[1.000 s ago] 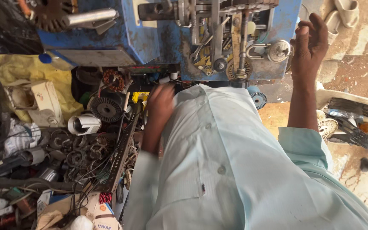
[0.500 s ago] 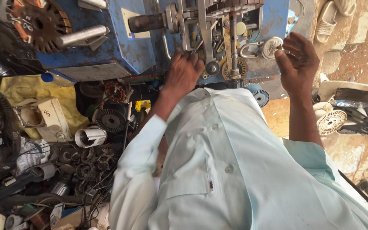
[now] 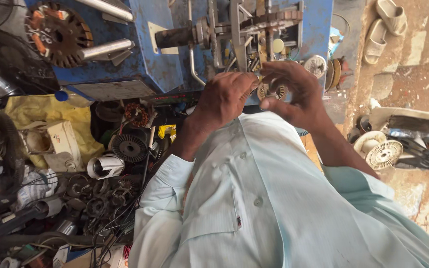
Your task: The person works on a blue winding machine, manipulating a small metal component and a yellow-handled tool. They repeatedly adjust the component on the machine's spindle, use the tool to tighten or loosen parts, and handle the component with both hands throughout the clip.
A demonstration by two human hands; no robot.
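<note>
My left hand (image 3: 222,99) and my right hand (image 3: 294,92) are raised together in front of my chest, just below a blue winding machine (image 3: 160,59). Their fingertips meet close to the machine's metal spindle and gears (image 3: 239,30). The left hand's fingers are curled inward with its back toward me, so anything pinched in them is hidden. On the right hand the fingers arch over with the thumb apart, and nothing shows in the gap. I wear a pale blue shirt (image 3: 274,208).
Left of me lies a heap of motor parts: a wound stator (image 3: 58,32), a black rotor (image 3: 129,147), a white cylinder (image 3: 104,166), a yellow cloth (image 3: 50,111) and cables. On the dirt ground at right are a white fan guard (image 3: 381,151) and sandals (image 3: 381,27).
Both hands have come down from the machine and toward each other. The left rose from my side to the machine, then met the right hand in front of my chest.
</note>
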